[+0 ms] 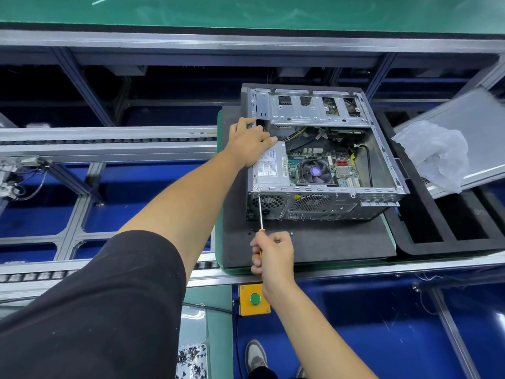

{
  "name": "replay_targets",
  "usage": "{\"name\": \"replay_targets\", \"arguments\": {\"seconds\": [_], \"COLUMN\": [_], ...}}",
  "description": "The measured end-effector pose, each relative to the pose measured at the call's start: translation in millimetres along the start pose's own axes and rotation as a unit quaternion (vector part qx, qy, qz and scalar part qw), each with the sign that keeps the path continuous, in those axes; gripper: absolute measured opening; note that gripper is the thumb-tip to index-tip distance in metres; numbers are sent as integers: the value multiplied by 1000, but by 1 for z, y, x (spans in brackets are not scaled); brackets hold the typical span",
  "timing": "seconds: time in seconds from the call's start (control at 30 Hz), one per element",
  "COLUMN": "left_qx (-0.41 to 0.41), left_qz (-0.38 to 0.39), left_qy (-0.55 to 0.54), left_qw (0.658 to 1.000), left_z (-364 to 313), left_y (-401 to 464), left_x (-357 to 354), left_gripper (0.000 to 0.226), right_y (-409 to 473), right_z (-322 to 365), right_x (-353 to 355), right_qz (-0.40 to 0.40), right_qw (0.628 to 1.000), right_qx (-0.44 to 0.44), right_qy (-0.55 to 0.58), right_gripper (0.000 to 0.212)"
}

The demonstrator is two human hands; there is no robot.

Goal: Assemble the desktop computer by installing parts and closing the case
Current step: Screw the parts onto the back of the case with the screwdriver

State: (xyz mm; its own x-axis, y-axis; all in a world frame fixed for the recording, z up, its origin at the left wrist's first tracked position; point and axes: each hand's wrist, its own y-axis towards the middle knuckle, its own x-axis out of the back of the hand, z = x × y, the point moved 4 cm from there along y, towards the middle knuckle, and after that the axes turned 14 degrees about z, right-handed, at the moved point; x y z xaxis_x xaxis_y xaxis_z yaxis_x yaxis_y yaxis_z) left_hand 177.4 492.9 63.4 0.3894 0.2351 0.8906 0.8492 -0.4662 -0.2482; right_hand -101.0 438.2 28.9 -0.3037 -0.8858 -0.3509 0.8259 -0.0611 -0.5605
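An open desktop computer case [382, 157] lies on its side on a dark foam pad [314, 247]. Inside I see the motherboard with its CPU fan [316, 171] and a silver power supply [270, 168] at the case's left rear corner. My left hand [250, 142] rests on the case's left edge, fingers lying over the power supply. My right hand [273, 255] grips an orange-handled screwdriver [260, 212]. Its tip touches the rear panel at the top left corner, near the power supply fan grille. A few small screws [252, 231] lie on the pad by the case.
The case's side panel [470, 113] leans at the right with a crumpled plastic bag [434, 151] on it, above a black foam tray [451, 236] with slots. A yellow box with a green button [255, 298] sits under the conveyor rail. Conveyor rails run left.
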Motion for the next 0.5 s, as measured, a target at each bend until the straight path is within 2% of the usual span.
{"name": "replay_targets", "arguments": {"seconds": [0.1, 0.2, 0.3, 0.33, 0.43, 0.5], "left_qx": [1, 1, 1, 1, -2, -1], "left_qz": [-1, -4, -4, -3, -4, -8], "left_qy": [-3, -3, -16, -19, -28, -25], "left_qw": [1000, 1000, 1000, 1000, 1000, 1000], "left_z": [0, 0, 1, 1, 1, 1], "left_y": [0, 0, 1, 2, 2, 1], "left_x": [0, 0, 0, 0, 0, 1], "left_gripper": [49, 51, 52, 52, 52, 52], "right_y": [-2, -3, -3, -3, -3, -4], "right_z": [1, 0, 3, 3, 4, 5], "right_x": [0, -1, -3, -3, 0, 3], "right_qz": [-3, 0, 2, -4, -13, -21], "right_qw": [1000, 999, 997, 997, 999, 1000], "right_qx": [-3, -47, -78, -72, -34, -19], "right_qy": [-5, 7, 13, 13, 8, -4], "right_gripper": [13, 10, 19, 20, 4, 19]}}
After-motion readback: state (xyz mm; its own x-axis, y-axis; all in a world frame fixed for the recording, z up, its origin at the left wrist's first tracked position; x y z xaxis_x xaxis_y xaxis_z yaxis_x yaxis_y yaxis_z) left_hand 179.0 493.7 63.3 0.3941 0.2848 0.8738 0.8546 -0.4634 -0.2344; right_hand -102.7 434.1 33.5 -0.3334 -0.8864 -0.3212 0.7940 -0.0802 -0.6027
